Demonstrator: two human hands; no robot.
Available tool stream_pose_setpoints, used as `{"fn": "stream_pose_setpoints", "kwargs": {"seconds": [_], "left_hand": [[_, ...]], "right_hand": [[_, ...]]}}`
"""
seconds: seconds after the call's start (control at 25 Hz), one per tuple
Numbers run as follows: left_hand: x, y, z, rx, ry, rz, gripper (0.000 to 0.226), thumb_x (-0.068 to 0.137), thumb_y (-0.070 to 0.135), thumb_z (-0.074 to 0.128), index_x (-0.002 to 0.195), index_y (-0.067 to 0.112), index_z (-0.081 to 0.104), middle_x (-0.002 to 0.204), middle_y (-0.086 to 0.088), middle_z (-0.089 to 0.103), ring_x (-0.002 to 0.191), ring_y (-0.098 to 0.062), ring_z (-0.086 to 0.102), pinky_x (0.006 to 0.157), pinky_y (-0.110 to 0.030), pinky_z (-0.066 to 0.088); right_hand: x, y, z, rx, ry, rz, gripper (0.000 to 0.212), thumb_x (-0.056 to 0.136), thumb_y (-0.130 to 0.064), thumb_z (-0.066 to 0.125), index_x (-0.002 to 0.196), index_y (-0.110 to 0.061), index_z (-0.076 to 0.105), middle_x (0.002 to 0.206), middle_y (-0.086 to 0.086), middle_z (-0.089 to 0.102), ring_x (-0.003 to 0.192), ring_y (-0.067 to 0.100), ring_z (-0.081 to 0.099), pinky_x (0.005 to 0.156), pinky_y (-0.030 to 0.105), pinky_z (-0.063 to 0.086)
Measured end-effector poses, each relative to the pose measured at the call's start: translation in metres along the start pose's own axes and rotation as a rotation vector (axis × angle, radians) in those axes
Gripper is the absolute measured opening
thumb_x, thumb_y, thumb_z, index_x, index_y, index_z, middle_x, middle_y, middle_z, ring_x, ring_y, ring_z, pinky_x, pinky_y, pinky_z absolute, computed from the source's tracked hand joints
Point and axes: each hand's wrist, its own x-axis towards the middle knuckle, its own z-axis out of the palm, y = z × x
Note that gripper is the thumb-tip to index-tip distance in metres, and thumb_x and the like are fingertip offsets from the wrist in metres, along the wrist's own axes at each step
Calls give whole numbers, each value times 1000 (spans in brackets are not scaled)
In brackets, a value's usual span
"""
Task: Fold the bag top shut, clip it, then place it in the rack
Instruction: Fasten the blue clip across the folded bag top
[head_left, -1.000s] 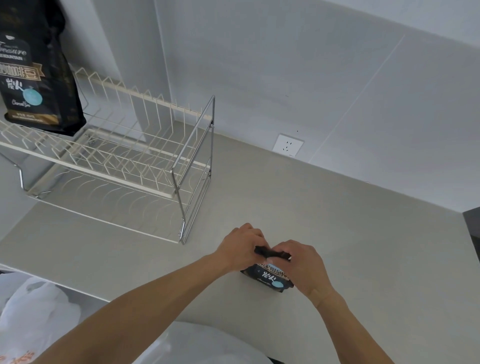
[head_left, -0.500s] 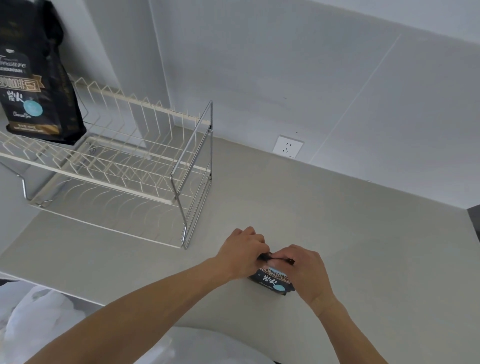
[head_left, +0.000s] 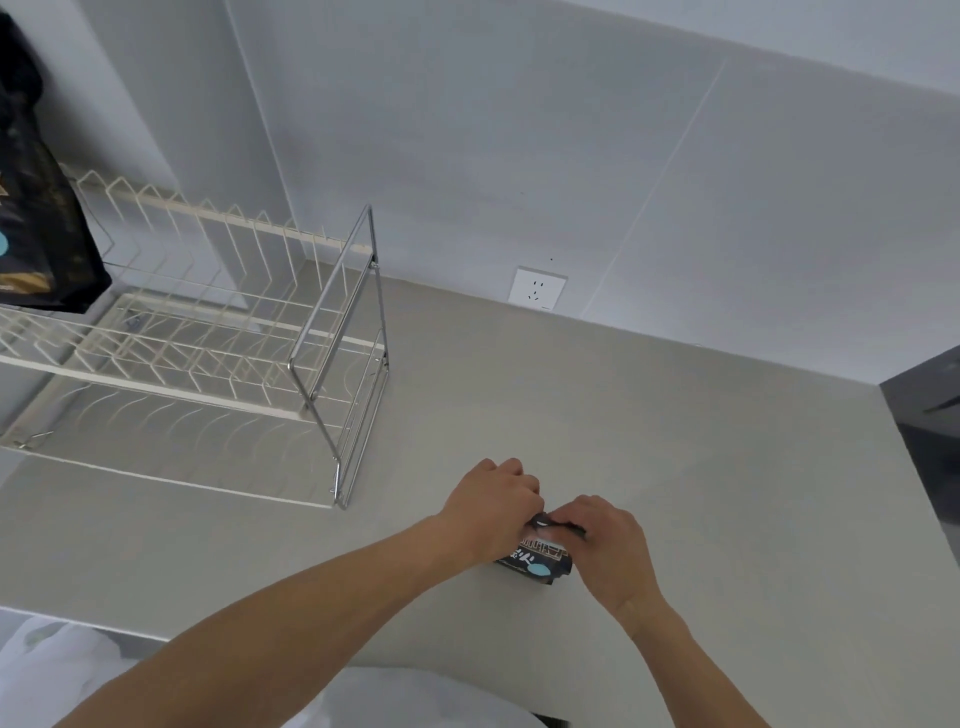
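A small black bag (head_left: 537, 562) with gold lettering and a pale blue dot stands on the grey counter. My left hand (head_left: 493, 506) grips its top from the left side. My right hand (head_left: 605, 543) pinches the folded top edge from the right, where a dark strip shows between my fingers. I cannot tell whether a clip is on it. The white wire rack (head_left: 208, 332) with a chrome end frame stands to the left, well apart from the bag.
A larger black bag (head_left: 36, 208) of the same kind sits on the rack's upper tier at far left. A wall socket (head_left: 537, 287) is behind the counter. A dark surface (head_left: 930, 405) borders the counter's right edge. White plastic lies below the front edge.
Both hands have closed in tighter over the bag's top, pressing it lower. The view has shifted slightly right, so the rack sits further left.
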Motion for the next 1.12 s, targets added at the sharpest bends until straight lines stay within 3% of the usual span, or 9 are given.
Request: {"fn": "stream_pose_setpoints", "kwargs": {"seconds": [0.24,0.32,0.44,0.52,0.64,0.76,0.88,1.0,1.12], "left_hand": [[-3,-8,-3,-76,-30,-13,24,92,36,55,100,18,68,103,1,69,103,-23,52,80,-37,41],[-8,-14,-3,-260,-51,-47,20,90,34,61,104,22,69,107,4,69,103,-19,53,80,-34,42],[-22,-29,1,-737,-1,-275,16,82,22,73,98,26,75,104,7,71,99,-10,58,86,-30,46],[-29,-37,4,-939,48,-414,13,77,18,78,88,25,76,100,8,72,99,-10,61,90,-33,48],[-34,-34,9,-1029,27,-475,10,82,13,73,87,21,71,102,3,71,97,-16,64,91,-40,52],[-41,-28,13,-1141,56,-534,15,84,9,70,84,23,66,108,2,67,102,-20,63,94,-41,51],[-57,-23,16,-1192,66,-547,9,85,9,70,90,14,64,121,7,58,115,-16,56,90,-25,49],[-73,-14,19,-1259,-30,-544,11,92,10,62,100,15,56,135,14,47,118,-18,55,80,-20,49],[-80,-2,20,-1276,-148,-557,28,89,8,64,103,23,46,133,13,50,112,-19,58,71,-22,54]], "right_hand": [[1,2,1,53,-22,30,9,80,-30,72,83,-22,76,74,-6,70,70,12,61,65,30,48],[-5,14,1,157,-20,130,6,76,-28,76,82,-29,75,79,-13,71,79,6,62,70,26,49],[-25,32,3,308,15,203,23,75,-20,78,87,-40,76,97,-25,71,97,-1,60,80,21,48],[-32,36,9,540,49,302,26,76,-14,79,86,-38,78,104,-20,73,97,-2,64,78,19,50],[-34,33,19,806,91,453,18,78,-9,75,84,-26,80,94,-7,78,84,-1,68,70,12,50],[-35,31,24,888,81,483,6,80,-15,74,83,-17,78,82,3,77,75,8,67,70,21,46],[-40,35,29,921,49,459,3,80,-18,74,81,-18,77,78,4,76,74,12,68,67,21,49],[-48,38,43,983,0,447,9,81,-16,74,88,-21,76,89,3,77,85,18,72,71,27,55],[-57,41,56,1068,-52,407,31,80,-11,76,105,-29,69,112,-7,71,100,16,69,78,31,59]]}}
